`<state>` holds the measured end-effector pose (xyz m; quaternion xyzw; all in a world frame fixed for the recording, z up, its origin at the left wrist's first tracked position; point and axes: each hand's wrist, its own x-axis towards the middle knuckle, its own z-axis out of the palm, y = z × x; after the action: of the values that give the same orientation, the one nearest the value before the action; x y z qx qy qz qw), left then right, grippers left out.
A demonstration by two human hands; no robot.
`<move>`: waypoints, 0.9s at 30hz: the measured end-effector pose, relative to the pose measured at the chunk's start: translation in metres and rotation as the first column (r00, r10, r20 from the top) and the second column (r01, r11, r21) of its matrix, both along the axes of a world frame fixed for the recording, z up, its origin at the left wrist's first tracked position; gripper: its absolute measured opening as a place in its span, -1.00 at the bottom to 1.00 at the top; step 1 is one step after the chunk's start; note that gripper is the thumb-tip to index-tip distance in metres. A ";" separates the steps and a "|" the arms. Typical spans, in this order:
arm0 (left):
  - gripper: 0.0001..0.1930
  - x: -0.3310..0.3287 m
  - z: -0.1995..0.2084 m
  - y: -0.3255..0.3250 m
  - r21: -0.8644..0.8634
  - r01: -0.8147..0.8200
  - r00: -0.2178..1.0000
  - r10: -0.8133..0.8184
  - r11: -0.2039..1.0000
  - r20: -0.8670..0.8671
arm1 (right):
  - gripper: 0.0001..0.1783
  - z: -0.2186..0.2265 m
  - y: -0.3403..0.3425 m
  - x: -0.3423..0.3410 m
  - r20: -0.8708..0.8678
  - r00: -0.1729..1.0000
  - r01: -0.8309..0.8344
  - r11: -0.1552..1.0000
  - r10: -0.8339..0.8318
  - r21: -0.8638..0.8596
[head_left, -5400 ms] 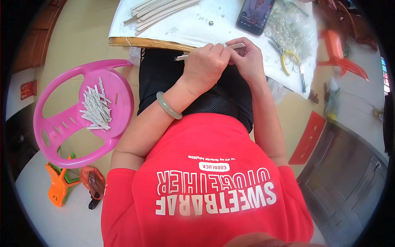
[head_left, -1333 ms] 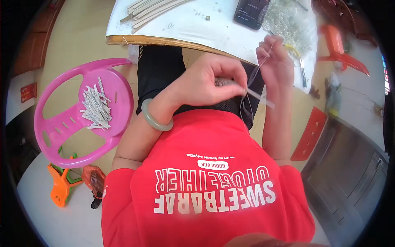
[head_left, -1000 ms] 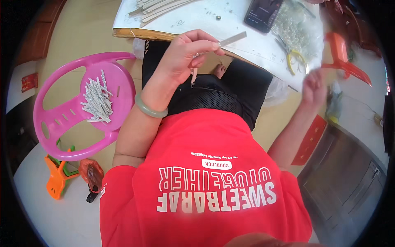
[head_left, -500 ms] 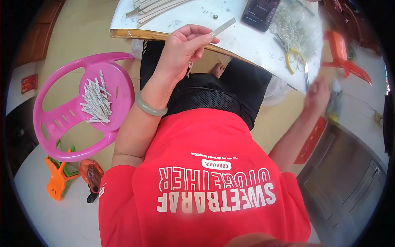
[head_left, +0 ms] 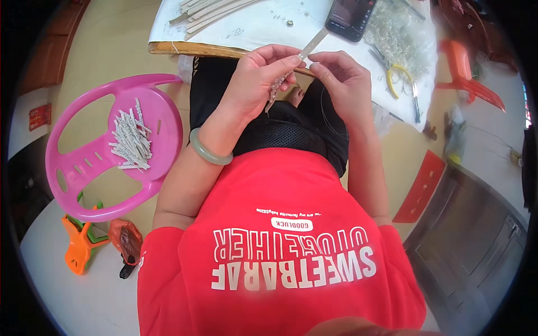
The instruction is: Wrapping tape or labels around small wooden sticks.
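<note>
A narrow pale flat strip [head_left: 315,43] is pinched in my left hand [head_left: 259,77]. Small shiny beads [head_left: 276,85] run along the strip's lower part, below the fingers. Close beside it, my right hand [head_left: 348,84] has thumb and forefinger pressed together at the strip's right edge. A thin thread or wire [head_left: 323,115] hangs in a loop under that hand, and its end at the fingertips is too fine to make out. Both hands are above my lap, just off the near edge of the white-covered table [head_left: 269,36].
More long strips [head_left: 216,14] lie on the table, with a phone [head_left: 350,19], a heap of clear beads [head_left: 395,36] and yellow-handled pliers [head_left: 395,78]. On my left, a pink plastic chair [head_left: 168,120] bears a pile of short beaded strips [head_left: 131,137]. A red stool [head_left: 459,73] stands right.
My right hand has come in from the table's right side to meet the strip. My left hand has shifted slightly, still gripping the strip, and its beaded lower part now shows.
</note>
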<state>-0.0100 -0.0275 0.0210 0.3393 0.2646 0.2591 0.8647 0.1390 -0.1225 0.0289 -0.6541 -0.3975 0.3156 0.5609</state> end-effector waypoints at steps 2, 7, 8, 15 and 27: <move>-0.82 0.001 0.000 0.000 -0.024 0.004 1.000 -0.004 1.000 0.011 | -0.91 0.000 0.000 -0.001 -0.050 0.999 -0.001 1.000 0.002 0.003; -0.81 0.000 -0.004 0.001 -0.018 0.049 0.999 -0.048 0.999 0.016 | -0.91 0.003 -0.002 -0.002 -0.170 0.985 -0.010 1.000 0.008 -0.011; -0.81 0.000 -0.004 0.001 -0.011 0.061 0.998 -0.061 0.998 0.015 | -0.90 0.004 -0.002 -0.002 -0.201 0.979 -0.014 1.000 0.011 -0.015; -0.82 0.001 -0.001 0.003 -0.046 0.072 0.997 -0.070 0.996 0.036 | -0.90 0.003 -0.002 0.002 -0.221 0.974 -0.052 0.998 0.056 0.026; -0.87 0.001 0.000 0.001 -0.014 0.071 0.997 -0.071 0.997 0.037 | -0.89 0.006 -0.005 0.006 -0.289 0.951 -0.106 0.993 0.115 0.044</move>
<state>-0.0087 -0.0267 0.0211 0.3373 0.2384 0.2324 0.8806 0.1451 -0.1272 0.0353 -0.5694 -0.3511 0.4336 0.6038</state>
